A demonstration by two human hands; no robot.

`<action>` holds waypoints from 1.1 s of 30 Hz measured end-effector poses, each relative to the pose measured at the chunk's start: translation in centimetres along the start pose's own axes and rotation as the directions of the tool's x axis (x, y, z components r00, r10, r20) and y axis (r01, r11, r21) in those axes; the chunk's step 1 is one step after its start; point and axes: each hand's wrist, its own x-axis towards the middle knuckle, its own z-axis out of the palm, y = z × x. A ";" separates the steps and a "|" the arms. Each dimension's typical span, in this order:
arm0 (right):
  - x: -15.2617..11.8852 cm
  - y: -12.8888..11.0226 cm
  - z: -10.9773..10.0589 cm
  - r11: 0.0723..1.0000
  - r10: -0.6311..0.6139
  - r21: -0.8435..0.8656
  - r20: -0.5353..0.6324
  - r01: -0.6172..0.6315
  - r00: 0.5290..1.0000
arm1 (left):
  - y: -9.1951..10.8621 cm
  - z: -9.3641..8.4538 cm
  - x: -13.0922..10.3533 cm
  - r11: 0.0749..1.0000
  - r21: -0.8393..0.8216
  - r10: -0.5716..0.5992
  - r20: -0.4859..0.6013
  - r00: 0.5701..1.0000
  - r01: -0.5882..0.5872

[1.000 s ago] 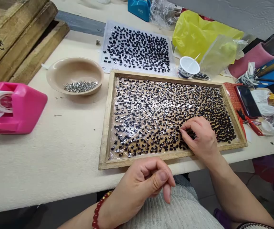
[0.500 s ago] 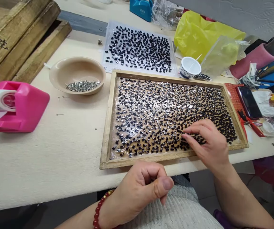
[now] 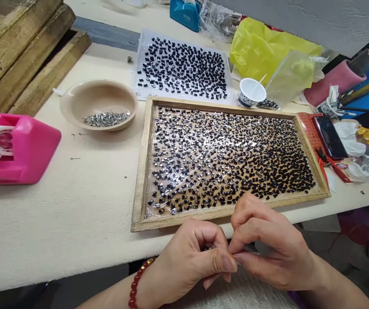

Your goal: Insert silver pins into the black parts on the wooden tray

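Observation:
My left hand, with a red bead bracelet at its wrist, is closed just off the table's front edge. Thumb and fingers of my right hand are pinched together against the left fingertips; whatever is between them is hidden. Right behind both hands lies a shallow wooden tray, lined with clear film. Many small black pieces with shiny spots are spread over it. Left of the tray stands a beige bowl holding small silvery metal pieces.
Behind the tray, a white sheet carries more black pieces, beside a small cup. A pink tape dispenser and stacked wooden trays stand left. Right are a phone, red-handled pliers and a yellow bag.
My right hand has moved from above the black pieces in the tray, down and towards me, to meet my left hand. The left hand stays closed in nearly the same place.

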 end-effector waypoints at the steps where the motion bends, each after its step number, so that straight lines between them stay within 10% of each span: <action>1: 0.0 -0.1 0.0 1.000 -0.010 -0.010 0.007 0.010 1.000 | -0.1 0.0 0.0 1.000 0.006 0.007 0.007 1.000 -0.007; 4: 0.0 0.1 -0.2 0.999 -0.023 -0.049 -0.029 0.022 0.999 | -0.2 -0.1 -0.1 0.995 0.057 0.081 -0.008 0.997 -0.080; 9: 0.5 4.0 -2.0 0.914 -0.005 -0.372 -0.413 -0.164 0.911 | 0.0 -0.1 -0.3 0.988 0.042 0.153 -0.072 0.986 -0.150; 16: 2.1 8.6 -3.3 0.666 0.039 -0.691 -0.344 -0.281 0.938 | -0.2 -0.4 -0.4 0.984 -0.021 0.178 -0.038 0.983 -0.178; 33: 2.4 8.9 -2.7 0.628 0.045 -0.725 -0.331 -0.285 0.942 | 0.2 -0.8 -0.5 0.979 0.080 0.187 0.001 0.982 -0.186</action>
